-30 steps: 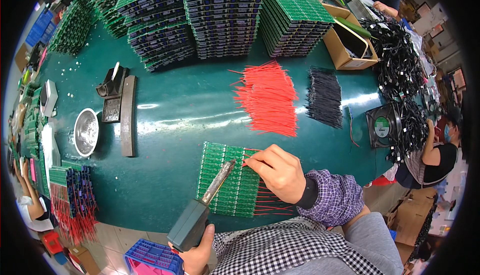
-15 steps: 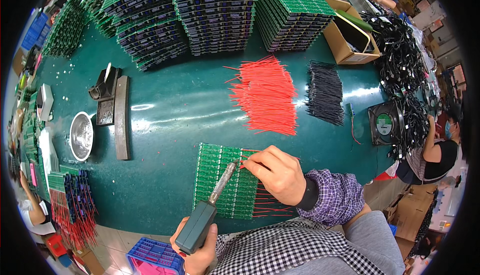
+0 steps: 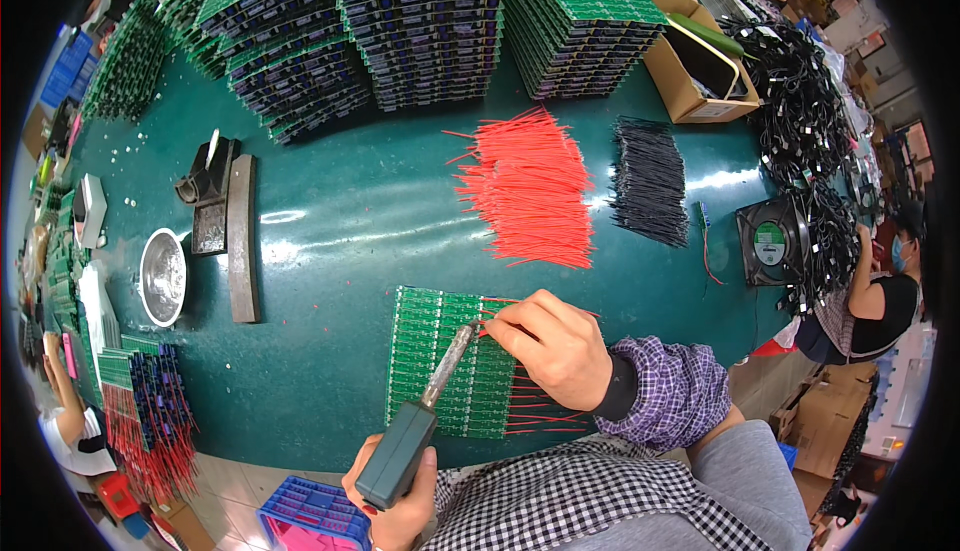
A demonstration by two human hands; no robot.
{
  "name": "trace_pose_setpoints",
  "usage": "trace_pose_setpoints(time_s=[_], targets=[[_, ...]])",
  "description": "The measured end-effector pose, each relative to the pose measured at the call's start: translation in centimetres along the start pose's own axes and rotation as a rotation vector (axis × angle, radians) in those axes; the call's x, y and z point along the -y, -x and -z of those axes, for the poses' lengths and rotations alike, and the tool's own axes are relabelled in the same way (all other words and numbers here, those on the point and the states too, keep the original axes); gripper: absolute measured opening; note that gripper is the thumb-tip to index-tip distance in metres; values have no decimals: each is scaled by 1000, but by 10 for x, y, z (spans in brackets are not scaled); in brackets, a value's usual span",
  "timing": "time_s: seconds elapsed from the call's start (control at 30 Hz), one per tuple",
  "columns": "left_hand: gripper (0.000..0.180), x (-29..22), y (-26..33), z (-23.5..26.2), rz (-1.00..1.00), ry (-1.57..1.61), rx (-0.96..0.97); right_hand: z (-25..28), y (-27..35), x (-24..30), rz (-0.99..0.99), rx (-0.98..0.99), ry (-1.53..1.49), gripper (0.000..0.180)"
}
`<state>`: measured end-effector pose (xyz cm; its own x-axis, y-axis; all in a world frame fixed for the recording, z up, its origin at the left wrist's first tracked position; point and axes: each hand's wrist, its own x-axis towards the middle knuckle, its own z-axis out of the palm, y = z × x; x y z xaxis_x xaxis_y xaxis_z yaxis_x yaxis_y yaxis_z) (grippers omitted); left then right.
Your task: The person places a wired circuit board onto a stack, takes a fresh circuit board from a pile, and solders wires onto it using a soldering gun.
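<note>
My left hand (image 3: pixel 405 496) is closed around the dark green handle of a soldering iron (image 3: pixel 450 371), whose tip points up and right onto the circuit board panel (image 3: pixel 440 361). This green panel lies flat on the table, with several red wires (image 3: pixel 540 418) sticking out from its right edge. At the panel's upper right, my right hand (image 3: pixel 560 346) pinches a red wire (image 3: pixel 484 330) close to the iron's tip. The fingers partly hide that wire and the panel edge. Beyond the panel lie a heap of loose red wires (image 3: pixel 528 191) and a smaller bundle of black wires (image 3: pixel 648 181).
Tall stacks of circuit boards (image 3: pixel 420 31) line the far side. At left are a metal bowl (image 3: pixel 163 277), an iron stand (image 3: pixel 208 176) and wired panels (image 3: pixel 150 391). A fan (image 3: pixel 768 243), black cables (image 3: pixel 800 141) and a cardboard box (image 3: pixel 690 91) are at right. Co-workers sit on both sides.
My hands, the iron and the panel keep nearly the same places. The view has shifted slightly. At the far left, a co-worker's arm has moved up.
</note>
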<state>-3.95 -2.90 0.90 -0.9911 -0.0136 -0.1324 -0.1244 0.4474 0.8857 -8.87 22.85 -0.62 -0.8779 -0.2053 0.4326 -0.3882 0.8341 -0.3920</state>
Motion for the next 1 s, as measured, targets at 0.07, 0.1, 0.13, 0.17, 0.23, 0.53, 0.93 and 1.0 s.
trace_pose_setpoints(time_s=[0.07,0.1,0.13,0.17,0.23,0.53,0.93,1.0], targets=[[30,-7,-3,2,14,8,9,1,0,1,-3,5,2,25],[31,-17,-7,4,9,35,58,1,0,1,-5,12,4,25],[32,-23,-10,6,4,62,107,0,0,1,-6,11,4,25],[32,-24,-10,7,3,61,108,0,0,1,-5,7,7,25],[30,-25,-9,8,10,41,97,0,0,1,-5,2,10,25],[36,5,4,8,2,-78,62,1,5,2,-6,1,9,26],[36,-10,0,6,128,3,19,2,-4,2,-11,-41,-1,24],[37,-14,-4,8,128,-5,17,6,-9,5,-18,-22,-5,23]])
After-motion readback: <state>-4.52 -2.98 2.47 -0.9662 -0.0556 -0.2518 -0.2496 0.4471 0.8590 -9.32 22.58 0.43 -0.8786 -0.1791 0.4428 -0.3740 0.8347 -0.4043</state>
